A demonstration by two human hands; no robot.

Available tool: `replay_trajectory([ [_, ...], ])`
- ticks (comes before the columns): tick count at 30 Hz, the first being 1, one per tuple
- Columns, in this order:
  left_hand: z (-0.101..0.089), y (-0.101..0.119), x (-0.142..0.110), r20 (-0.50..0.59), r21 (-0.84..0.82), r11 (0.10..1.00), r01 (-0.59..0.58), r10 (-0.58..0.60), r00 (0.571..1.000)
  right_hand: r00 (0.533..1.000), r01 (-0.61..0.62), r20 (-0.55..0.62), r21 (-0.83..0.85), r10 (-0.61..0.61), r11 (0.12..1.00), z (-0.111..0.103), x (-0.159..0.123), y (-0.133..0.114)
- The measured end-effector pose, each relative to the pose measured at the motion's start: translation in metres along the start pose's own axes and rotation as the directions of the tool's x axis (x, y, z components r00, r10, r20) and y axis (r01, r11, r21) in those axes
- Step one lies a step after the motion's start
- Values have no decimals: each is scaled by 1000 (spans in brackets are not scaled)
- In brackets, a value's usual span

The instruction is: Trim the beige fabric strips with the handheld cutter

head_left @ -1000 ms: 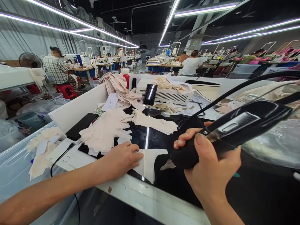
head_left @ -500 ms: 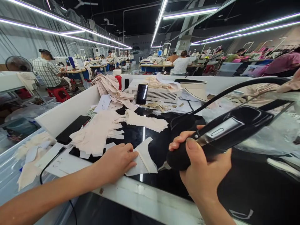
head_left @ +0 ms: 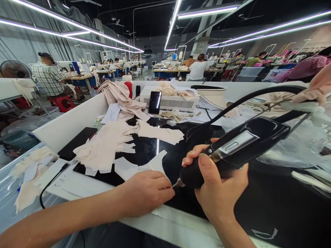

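Observation:
My right hand (head_left: 219, 186) is wrapped round a black corded handheld tool (head_left: 232, 148) with a silver panel on its side. Its small metal tip (head_left: 179, 184) points left, down towards the black tabletop. Close to that tip, my left hand (head_left: 150, 194) is closed over the lower edge of a white fabric piece (head_left: 158, 162), fingers bent together. The fingertips hide that edge, so I cannot tell whether the tip touches the fabric. Another white piece (head_left: 125, 168) lies just left of it, beside a pile of cream fabric pieces (head_left: 99, 146).
A dark phone (head_left: 77, 143) lies at the left, and another phone (head_left: 155, 102) leans on a vented white box (head_left: 172, 100). The tool's cable (head_left: 248, 92) arches right, near another hand (head_left: 317, 88) and clear plastic bags (head_left: 292, 144). A white partition (head_left: 74, 119) borders the left.
My left hand has slid right along the white piece, its fingers now close to the tool's tip. The tool and right hand appear slightly further left, as does the whole view.

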State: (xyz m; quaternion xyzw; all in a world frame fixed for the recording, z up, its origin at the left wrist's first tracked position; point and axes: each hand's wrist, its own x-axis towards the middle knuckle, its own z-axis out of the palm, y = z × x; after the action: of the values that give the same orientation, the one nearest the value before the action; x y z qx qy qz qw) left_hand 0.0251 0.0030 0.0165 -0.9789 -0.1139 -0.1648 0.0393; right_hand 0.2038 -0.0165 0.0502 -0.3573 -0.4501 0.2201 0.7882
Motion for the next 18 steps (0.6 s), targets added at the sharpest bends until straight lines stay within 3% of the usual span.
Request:
replay_trajectory([
  [3, 10, 0, 5, 12, -20, 999, -45, 45, 999, 1000, 5, -2, 7, -5, 1000, 0, -1, -1],
  [7, 19, -9, -1, 8, -72, 997, 11, -11, 1000, 1000, -8, -1, 5, 8, 1000, 0, -1, -1],
  [12, 18, -17, -12, -49, -174, 983, 63, -72, 996, 1000, -18, -4, 1, 18, 1000, 0, -2, -1],
  [18, 15, -16, -11, -54, -173, 983, 62, -72, 996, 1000, -3, -15, 0, 3, 1000, 1, -1, -2],
])
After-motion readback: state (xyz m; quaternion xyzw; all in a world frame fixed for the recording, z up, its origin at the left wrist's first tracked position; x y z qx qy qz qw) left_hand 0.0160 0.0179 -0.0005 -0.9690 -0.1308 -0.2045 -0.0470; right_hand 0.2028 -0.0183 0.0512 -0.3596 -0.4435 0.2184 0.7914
